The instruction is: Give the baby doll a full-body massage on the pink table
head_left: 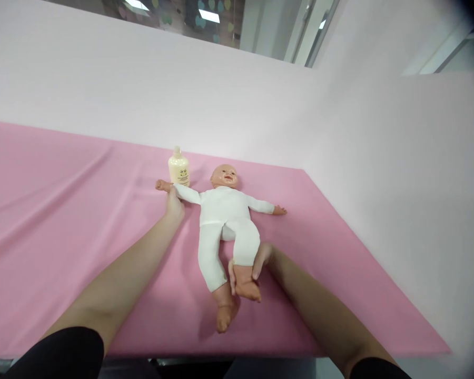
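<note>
A baby doll (225, 208) with a white cloth body lies on its back, its head toward the wall and its feet toward me. My left hand (175, 202) is closed around the doll's forearm on the left, just behind its small hand. Around the lower leg on the right, near the ankle, my right hand (263, 259) is wrapped, with fingers showing on both sides of it. The doll's other arm stretches out to the right, and its other leg lies on the cloth. Behind my left hand a pale yellow bottle (179, 167) stands upright.
A pink cloth (82, 210) with some creases covers the table, whose right edge slants toward me. White walls (142, 79) rise behind and to the right. Windows (221, 26) run along the top.
</note>
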A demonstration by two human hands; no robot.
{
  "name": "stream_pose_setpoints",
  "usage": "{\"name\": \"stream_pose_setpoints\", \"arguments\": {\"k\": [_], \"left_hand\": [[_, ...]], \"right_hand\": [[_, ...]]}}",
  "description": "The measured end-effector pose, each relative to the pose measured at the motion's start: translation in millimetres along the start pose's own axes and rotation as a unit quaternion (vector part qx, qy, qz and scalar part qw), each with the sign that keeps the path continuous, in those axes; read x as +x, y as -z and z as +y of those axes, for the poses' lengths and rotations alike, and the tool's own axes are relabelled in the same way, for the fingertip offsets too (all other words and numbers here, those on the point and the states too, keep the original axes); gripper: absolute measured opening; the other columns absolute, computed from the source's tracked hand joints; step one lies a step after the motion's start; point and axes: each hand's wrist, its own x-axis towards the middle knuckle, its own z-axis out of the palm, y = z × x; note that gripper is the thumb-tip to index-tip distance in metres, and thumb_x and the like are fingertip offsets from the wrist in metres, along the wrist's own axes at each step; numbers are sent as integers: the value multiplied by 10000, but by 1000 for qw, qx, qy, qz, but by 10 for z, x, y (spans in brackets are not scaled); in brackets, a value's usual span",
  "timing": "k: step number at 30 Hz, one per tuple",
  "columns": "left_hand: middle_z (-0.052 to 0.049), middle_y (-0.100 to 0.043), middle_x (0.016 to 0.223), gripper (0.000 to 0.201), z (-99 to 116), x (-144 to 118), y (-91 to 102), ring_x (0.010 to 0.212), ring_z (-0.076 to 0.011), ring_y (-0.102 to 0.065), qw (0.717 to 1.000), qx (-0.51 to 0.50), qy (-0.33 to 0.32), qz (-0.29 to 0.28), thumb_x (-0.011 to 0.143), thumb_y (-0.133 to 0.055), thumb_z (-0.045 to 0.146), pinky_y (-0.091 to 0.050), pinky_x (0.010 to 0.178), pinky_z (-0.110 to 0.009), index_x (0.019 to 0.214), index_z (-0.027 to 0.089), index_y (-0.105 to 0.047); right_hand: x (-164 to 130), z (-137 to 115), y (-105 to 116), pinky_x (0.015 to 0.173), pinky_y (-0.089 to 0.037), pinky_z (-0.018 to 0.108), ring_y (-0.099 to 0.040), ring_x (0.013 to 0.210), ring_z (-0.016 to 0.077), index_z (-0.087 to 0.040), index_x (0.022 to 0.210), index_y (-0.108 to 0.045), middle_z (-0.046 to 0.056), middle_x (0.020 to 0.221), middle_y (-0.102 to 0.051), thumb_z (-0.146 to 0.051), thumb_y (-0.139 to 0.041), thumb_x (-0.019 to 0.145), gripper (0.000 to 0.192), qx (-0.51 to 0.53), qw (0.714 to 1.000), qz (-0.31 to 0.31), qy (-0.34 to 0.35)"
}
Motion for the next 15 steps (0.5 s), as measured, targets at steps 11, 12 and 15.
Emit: {"name": "stream_pose_setpoints", "arguments": {"k": [11,12,15], "left_hand": [[-71,-562,1268,363,-63,18,13,1197,-232,-538,1000,26,-2,12,888,-481,487,-478,944,-370,1168,258,-512],[-75,-566,1259,374,-50,-6,1,1181,-233,-549,999,27,-8,16,876,-492,501,-491,923,-370,1164,262,-511],[-74,-556,1270,413,-8,-89,-36,1158,-239,-563,998,46,-41,-16,853,-520,519,-513,878,-375,1190,282,-489]], "right_hand": [[30,-79,6,846,-525,384,-654,967,271,-157,889,-556,137,860,-655,-542,-688,710,445,41,993,-111,-26],[5,-22,37,846,-522,397,-656,950,267,-151,901,-542,132,843,-653,-544,-675,720,453,58,992,-105,-24],[-71,190,157,793,-533,418,-669,814,237,-149,942,-501,113,829,-651,-534,-687,694,494,136,987,-83,9]]}}
